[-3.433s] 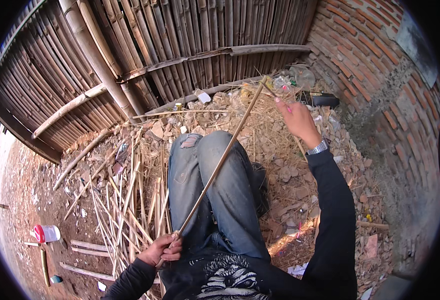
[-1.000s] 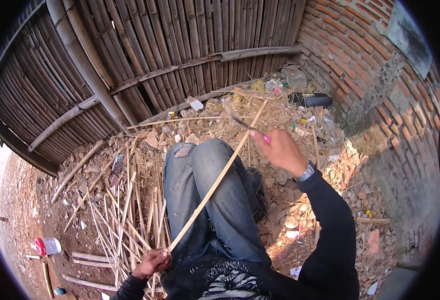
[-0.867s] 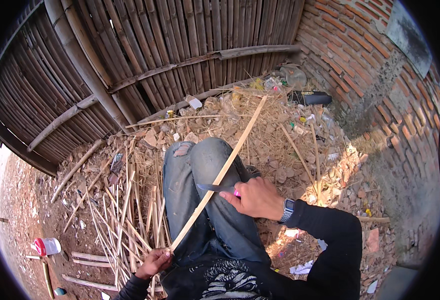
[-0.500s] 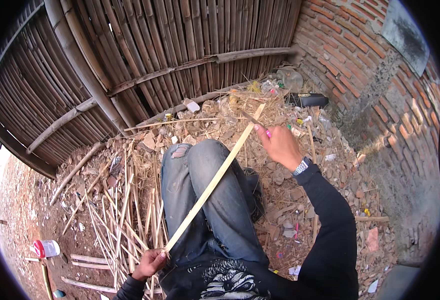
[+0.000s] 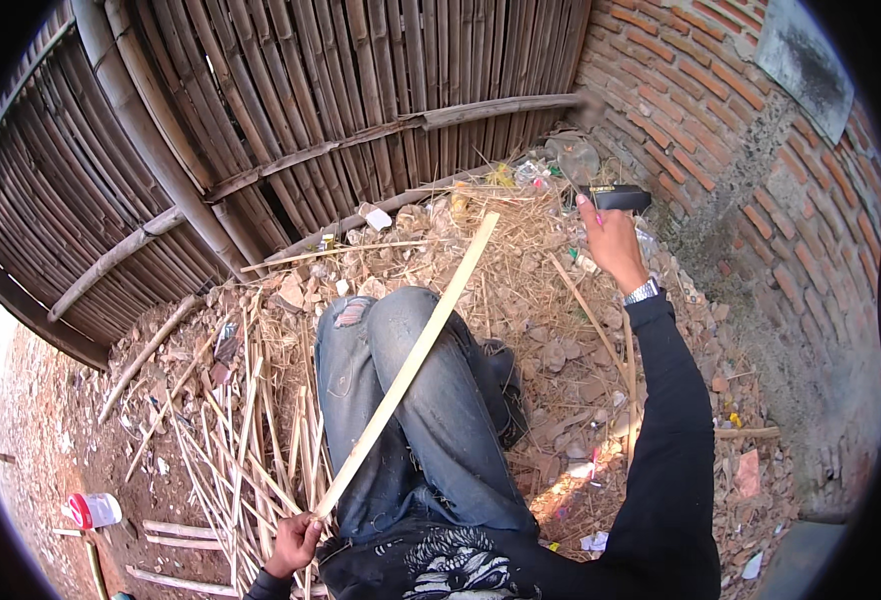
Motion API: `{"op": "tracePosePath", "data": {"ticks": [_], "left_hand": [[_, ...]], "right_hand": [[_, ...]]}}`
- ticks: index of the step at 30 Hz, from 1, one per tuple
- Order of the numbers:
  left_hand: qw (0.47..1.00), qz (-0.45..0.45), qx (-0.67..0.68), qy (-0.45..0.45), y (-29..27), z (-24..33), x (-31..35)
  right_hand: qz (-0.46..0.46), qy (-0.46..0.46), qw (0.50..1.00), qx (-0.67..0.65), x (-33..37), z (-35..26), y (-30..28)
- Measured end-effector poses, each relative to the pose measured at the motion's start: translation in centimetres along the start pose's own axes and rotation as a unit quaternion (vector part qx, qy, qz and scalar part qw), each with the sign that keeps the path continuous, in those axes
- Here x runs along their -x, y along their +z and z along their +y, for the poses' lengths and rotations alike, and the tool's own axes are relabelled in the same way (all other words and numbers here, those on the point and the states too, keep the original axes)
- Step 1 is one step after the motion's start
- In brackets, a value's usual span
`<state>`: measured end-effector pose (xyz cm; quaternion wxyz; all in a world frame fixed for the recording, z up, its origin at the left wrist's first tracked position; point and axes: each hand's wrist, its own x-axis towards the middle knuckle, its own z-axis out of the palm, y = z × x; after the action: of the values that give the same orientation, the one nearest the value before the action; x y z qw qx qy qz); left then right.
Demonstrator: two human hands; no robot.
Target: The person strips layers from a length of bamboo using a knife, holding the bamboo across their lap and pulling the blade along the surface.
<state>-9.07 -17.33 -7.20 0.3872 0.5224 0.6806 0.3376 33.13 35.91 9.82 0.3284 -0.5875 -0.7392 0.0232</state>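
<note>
A long, flat pale bamboo strip (image 5: pixel 411 370) slants across my jeans, from near my waist up past my knees. My left hand (image 5: pixel 296 545) is closed on its lower end, at the lower left. Farther out, my right hand (image 5: pixel 616 245) is raised off the strip's upper end, to the right of it. Its fingers are wrapped round a knife (image 5: pixel 599 218); a bit of pink handle shows, and the blade is hard to make out against the litter. A watch sits on my right wrist.
Several cut bamboo strips (image 5: pixel 246 450) lie in a heap left of my legs. A bamboo wall (image 5: pixel 361 70) stands ahead, a brick wall (image 5: pixel 701 110) to the right. Straw and rubble (image 5: pixel 561 330) cover the ground. A red-lidded tub (image 5: pixel 94 510) lies far left.
My right hand has moved with the knife away from the strip, to the right and farther out. The strip's upper end has shifted slightly left; my left hand keeps its hold.
</note>
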Motion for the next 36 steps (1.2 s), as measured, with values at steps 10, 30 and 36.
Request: {"op": "tracePosePath", "data": {"ticks": [10, 30, 36], "left_hand": [[0.982, 0.080, -0.157, 0.062, 0.7, -0.1, 0.3], [0.920, -0.139, 0.317, -0.187, 0.9, -3.1, 1.2], [0.908, -0.154, 0.335, -0.198, 0.3, -2.5, 1.3]], "right_hand": [[-0.201, -0.186, 0.962, -0.008, 14.1, -9.7, 3.7], [-0.009, 0.053, 0.983, -0.178, 7.1, -3.8, 3.9], [-0.173, -0.172, 0.964, -0.103, 14.7, -10.1, 2.5]]}}
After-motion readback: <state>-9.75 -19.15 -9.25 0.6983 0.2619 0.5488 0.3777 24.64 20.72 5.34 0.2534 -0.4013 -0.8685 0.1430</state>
